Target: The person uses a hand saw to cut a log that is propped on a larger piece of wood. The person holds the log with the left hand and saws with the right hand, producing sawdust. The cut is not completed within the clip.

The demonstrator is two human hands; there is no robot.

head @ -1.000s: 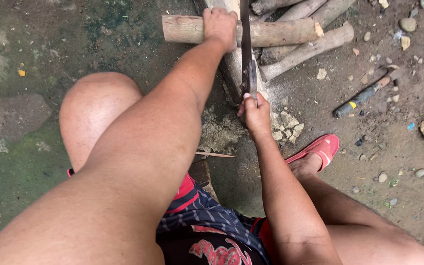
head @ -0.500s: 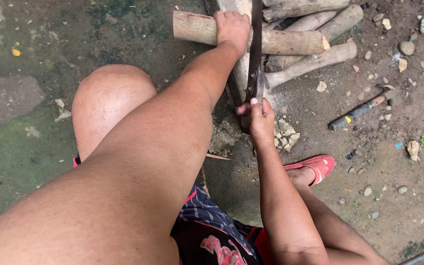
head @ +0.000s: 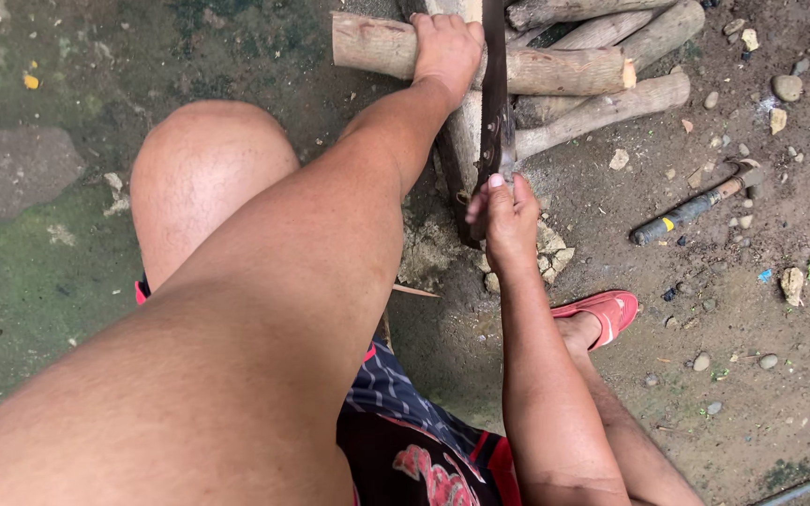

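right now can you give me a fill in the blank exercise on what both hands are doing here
1. The left hand presses down on a pale ____ lying across the pile.
2. The right hand grips the handle of a long dark ____.
3. The sandal near the right hand is ____ in colour.
4. The hammer lies on the ground, ____ by either hand.

Missing words: log; blade; red; untouched

Rough wooden log (head: 555, 70), dull metal blade (head: 494, 94)

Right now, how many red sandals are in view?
1: a red sandal on the foot at right, below the right hand. A second may be hidden under the left leg.
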